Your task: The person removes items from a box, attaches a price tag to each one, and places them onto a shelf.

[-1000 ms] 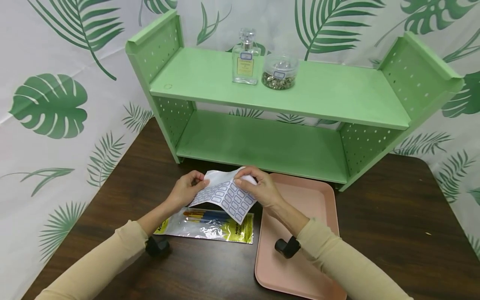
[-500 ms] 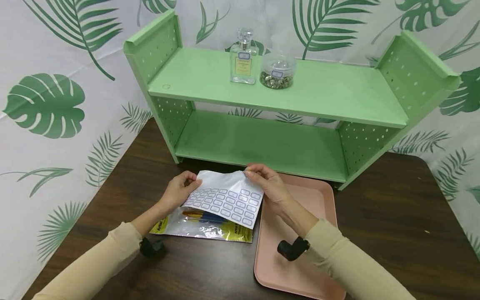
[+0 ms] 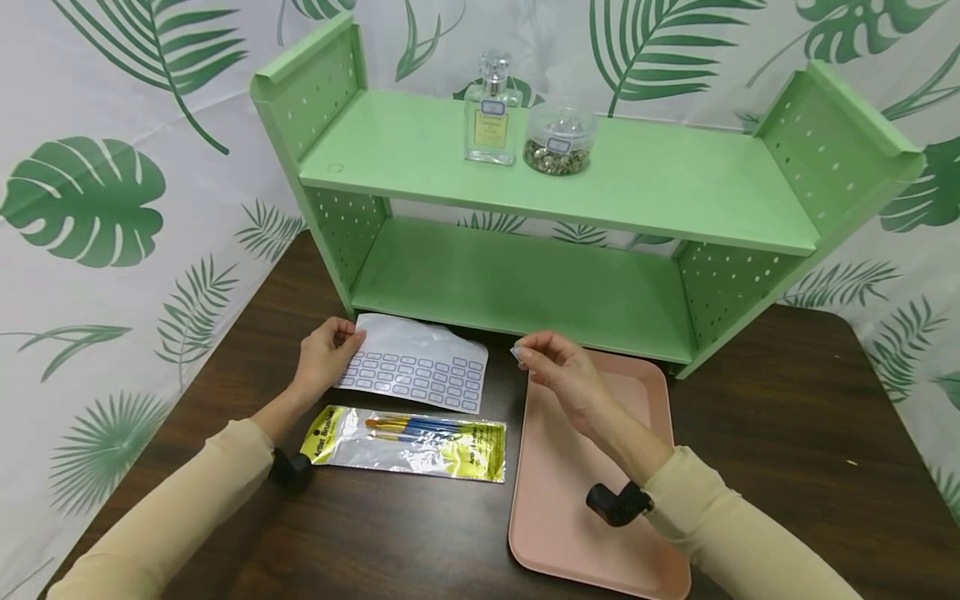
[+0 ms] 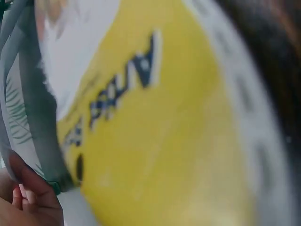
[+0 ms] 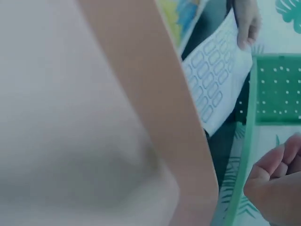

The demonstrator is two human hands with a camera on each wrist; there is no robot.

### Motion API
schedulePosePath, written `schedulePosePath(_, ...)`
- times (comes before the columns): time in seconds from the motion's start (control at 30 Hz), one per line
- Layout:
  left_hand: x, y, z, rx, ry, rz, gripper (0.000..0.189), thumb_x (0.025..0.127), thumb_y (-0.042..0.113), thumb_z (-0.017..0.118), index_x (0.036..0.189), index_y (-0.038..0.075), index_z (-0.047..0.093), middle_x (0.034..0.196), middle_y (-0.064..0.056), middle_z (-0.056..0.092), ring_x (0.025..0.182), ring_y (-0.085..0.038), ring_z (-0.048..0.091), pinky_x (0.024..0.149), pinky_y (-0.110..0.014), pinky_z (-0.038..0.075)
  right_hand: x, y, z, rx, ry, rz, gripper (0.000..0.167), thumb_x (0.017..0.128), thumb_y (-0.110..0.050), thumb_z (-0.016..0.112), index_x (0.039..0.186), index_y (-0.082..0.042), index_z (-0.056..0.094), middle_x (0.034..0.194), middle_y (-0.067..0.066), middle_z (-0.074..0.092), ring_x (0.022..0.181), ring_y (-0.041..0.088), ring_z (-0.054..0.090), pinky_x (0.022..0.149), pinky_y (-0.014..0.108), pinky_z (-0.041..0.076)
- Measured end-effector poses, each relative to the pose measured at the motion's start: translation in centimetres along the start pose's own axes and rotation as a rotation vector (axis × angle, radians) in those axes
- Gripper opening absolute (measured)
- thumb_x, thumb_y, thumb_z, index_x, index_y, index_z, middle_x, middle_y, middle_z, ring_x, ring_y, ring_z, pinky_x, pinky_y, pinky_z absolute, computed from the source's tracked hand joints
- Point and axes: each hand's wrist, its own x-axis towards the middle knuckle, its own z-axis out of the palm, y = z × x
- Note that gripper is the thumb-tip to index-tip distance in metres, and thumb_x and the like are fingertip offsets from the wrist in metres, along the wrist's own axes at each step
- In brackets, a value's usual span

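My left hand (image 3: pixel 324 354) pinches the left edge of a white sheet of blue-bordered label stickers (image 3: pixel 420 367), which lies low over the table before the shelf. Its upper part is bare of labels. Between the thumb and fingertips of my right hand (image 3: pixel 566 375), raised over the tray's far left corner, is a small label sticker (image 3: pixel 517 354), apart from the sheet. A clear and yellow packet of paintbrushes (image 3: pixel 405 446) lies just in front of the sheet; its printed yellow end (image 4: pixel 164 122) fills much of the left wrist view.
A pink tray (image 3: pixel 562 517) lies under my right forearm. Behind stands a green two-tier shelf (image 3: pixel 540 287). On its top tier are a glass perfume bottle (image 3: pixel 491 121) and a clear jar of small metallic pieces (image 3: pixel 558 150), each bearing a label.
A label has come off the sheet into my right hand, which has moved right, away from it. My left hand has moved left and lowered the sheet toward the table, uncovering the brush packet.
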Motion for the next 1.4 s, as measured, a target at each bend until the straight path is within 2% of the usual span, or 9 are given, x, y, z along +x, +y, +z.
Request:
schedulePosePath(0.33,0.2,-0.6,0.2,0.062,0.005,-0.004,0.021,0.091,0.018,0.06,0.098,-0.002,0.06,0.087,-0.018,0.064,0.07,-0.022,0.055,0.06,-0.029,0.04,-1.0,0.7,0.4,-0.129,-0.086,0.034,0.011,0.091,-0.009,0.061,0.101,-0.005,0.062,0.088,-0.005,0.061,0.08,0.012,0.058,0.077,0.03,0.049)
schedulePosePath(0.5,0.1,-0.6,-0.3,0.088,0.01,-0.012,0.023,0.089,0.015,0.061,0.105,-0.003,0.061,0.095,-0.02,0.066,0.081,-0.028,0.06,0.068,-0.034,0.043,-1.2,0.7,0.7,-0.193,-0.091,0.033,0.016,0.091,-0.008,0.06,0.105,0.0,0.062,0.088,-0.004,0.063,0.08,0.012,0.057,0.077,0.032,0.05)
schedulePosePath(0.7,-0.7,0.7,-0.7,0.033,0.032,0.072,0.021,0.089,0.011,0.063,0.105,-0.002,0.062,0.094,-0.018,0.066,0.081,-0.026,0.06,0.067,-0.028,0.044,-1.3,0.7,0.7,-0.234,-0.108,0.014,0.016,0.092,-0.006,0.058,0.106,0.002,0.062,0.092,0.004,0.063,0.08,0.013,0.057,0.078,0.034,0.051)
schedulePosePath(0.8,-1.3,2.7,-0.4,-0.05,-0.048,0.146,0.018,0.089,0.01,0.064,0.103,-0.001,0.062,0.091,-0.016,0.066,0.078,-0.022,0.06,0.064,-0.022,0.045,-1.3,0.7,0.7,-0.248,-0.114,0.007,0.016,0.092,-0.005,0.057,0.106,0.003,0.062,0.092,0.002,0.063,0.08,0.013,0.056,0.079,0.033,0.051)
schedulePosePath(0.9,-2.3,5.5,0.3,-0.147,-0.191,0.178,0.017,0.089,0.012,0.064,0.101,0.0,0.063,0.09,-0.013,0.067,0.077,-0.018,0.06,0.062,-0.019,0.046,-1.2,0.8,0.7,-0.262,-0.122,-0.001,0.016,0.092,-0.005,0.057,0.105,0.003,0.063,0.091,0.001,0.063,0.08,0.015,0.056,0.077,0.032,0.051)
schedulePosePath(1.03,-3.6,9.3,1.8,-0.319,-0.4,0.132,0.019,0.088,0.015,0.066,0.101,0.001,0.063,0.091,-0.011,0.067,0.078,-0.02,0.06,0.063,-0.022,0.048,-1.3,1.0,0.6,-0.292,-0.129,-0.037,0.015,0.092,-0.004,0.058,0.103,0.002,0.064,0.089,0.005,0.064,0.078,0.017,0.057,0.073,0.03,0.052)
schedulePosePath(1.13,-4.5,11.2,3.0,-0.433,-0.502,0.079,0.022,0.086,0.014,0.067,0.102,0.0,0.061,0.09,-0.01,0.066,0.078,-0.019,0.06,0.065,-0.022,0.048,-1.4,1.2,0.5,-0.31,-0.147,-0.083,0.014,0.09,-0.001,0.059,0.102,0.004,0.065,0.089,0.01,0.065,0.076,0.015,0.057,0.071,0.029,0.052)
schedulePosePath(1.23,-5.1,12.3,4.0,-0.488,-0.544,0.05,0.023,0.085,0.012,0.069,0.1,-0.002,0.059,0.086,-0.009,0.064,0.073,-0.012,0.059,0.063,-0.021,0.047,-1.5,1.4,0.6,-0.338,-0.161,-0.126,0.014,0.089,0.001,0.06,0.101,0.006,0.065,0.088,0.012,0.064,0.072,0.011,0.056,0.068,0.028,0.052)
schedulePosePath(1.4,-5.6,12.7,5.1,-0.528,-0.553,0.041,0.02,0.082,0.007,0.07,0.094,-0.003,0.057,0.078,-0.006,0.062,0.068,-0.008,0.057,0.06,-0.019,0.046,-1.7,1.5,0.7,-0.394,-0.16,-0.152,0.013,0.088,0.0,0.062,0.099,0.004,0.067,0.083,0.012,0.061,0.068,0.011,0.054,0.063,0.028,0.052)
